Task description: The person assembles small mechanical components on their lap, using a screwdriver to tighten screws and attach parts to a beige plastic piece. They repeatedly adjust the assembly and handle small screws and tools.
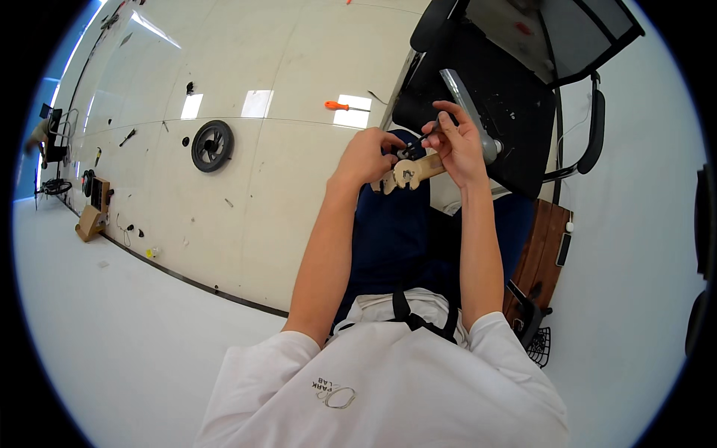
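A beige metal part [407, 175] with rounded, notched ends lies across my thighs. A silver-grey tube [459, 89] runs up from beside it, past my right hand, over a black chair seat. My left hand [366, 155] is closed at the part's left end, its thumb and fingers bent round a small dark fitting [407, 151]. My right hand [459, 145] pinches a thin dark tool whose tip points at that fitting; its exact kind is too small to tell. The right index finger is raised.
A black office chair [515, 97] stands ahead to the right. On the tiled floor to the left lie a black-tyred wheel [213, 146], an orange-handled screwdriver [342, 106] and several small dark parts. A cardboard box [89, 222] sits at the far-left wall, a wooden board [541, 254] to my right.
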{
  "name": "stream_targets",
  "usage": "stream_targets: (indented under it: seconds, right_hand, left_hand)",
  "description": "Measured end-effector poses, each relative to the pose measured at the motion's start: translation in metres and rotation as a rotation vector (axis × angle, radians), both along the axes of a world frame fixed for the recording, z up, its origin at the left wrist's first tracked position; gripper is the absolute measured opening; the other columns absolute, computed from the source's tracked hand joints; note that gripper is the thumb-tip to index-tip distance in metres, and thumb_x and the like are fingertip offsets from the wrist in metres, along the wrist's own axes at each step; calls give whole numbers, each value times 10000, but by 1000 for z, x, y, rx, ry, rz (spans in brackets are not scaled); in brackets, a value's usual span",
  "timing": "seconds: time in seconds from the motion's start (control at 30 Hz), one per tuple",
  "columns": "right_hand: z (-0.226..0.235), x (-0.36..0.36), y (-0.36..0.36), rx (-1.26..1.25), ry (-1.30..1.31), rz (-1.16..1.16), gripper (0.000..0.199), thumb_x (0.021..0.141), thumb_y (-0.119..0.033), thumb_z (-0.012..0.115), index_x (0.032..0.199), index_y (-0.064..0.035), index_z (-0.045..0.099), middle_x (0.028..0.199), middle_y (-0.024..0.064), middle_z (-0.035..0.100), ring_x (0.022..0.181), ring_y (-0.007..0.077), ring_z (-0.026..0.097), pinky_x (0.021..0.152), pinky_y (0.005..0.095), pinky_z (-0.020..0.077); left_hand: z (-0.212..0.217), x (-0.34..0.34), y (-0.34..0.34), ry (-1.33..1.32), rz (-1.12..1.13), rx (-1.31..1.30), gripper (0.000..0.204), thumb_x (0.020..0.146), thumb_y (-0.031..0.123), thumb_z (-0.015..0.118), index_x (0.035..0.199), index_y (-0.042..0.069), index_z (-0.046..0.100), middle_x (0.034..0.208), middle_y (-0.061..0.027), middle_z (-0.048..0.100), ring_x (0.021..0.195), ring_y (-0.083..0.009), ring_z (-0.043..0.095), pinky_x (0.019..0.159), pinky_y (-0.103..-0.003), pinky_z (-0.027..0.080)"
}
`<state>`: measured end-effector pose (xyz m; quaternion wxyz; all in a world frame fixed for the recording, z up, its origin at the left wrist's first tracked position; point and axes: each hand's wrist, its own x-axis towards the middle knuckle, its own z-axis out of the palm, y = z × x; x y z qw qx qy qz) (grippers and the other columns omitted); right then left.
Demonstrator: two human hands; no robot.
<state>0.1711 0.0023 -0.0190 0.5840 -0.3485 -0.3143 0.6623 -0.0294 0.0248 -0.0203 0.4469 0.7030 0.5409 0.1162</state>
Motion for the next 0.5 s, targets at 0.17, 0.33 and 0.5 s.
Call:
stream_targets:
  seconds: [0.17, 0.33, 0.5]
  right_hand:
    - [19, -23, -3, -12, -382, -147, 262, 1029, -175, 595, 1186, 29, 645, 824, 49, 633, 651, 74, 571, 663, 281, 587]
    - [19, -49, -16, 29, -409, -318, 306, 1024, -125, 587, 1266, 58, 630, 920, 74, 694, 730, 103, 655, 668, 241, 562]
    - [36, -43, -27, 99, -739, -161, 309, 1032, -117, 554, 1281, 50, 630, 1055, 77, 733, 795, 105, 671, 709, 228, 541]
  left_hand:
    - [2, -2, 1, 3, -4, 2, 336, 762, 50, 754, 1088, 125, 782, 936, -128, 724, 865, -286, 695, 802, -380, 560]
    - [5, -1, -1, 4, 10, -24, 333, 765, 54, 754, 1091, 119, 779, 949, -131, 730, 880, -283, 700, 804, -383, 562]
    - [-7, -2, 1, -22, 2, 2, 336, 762, 58, 752, 1090, 125, 780, 951, -136, 732, 892, -287, 703, 817, -383, 566]
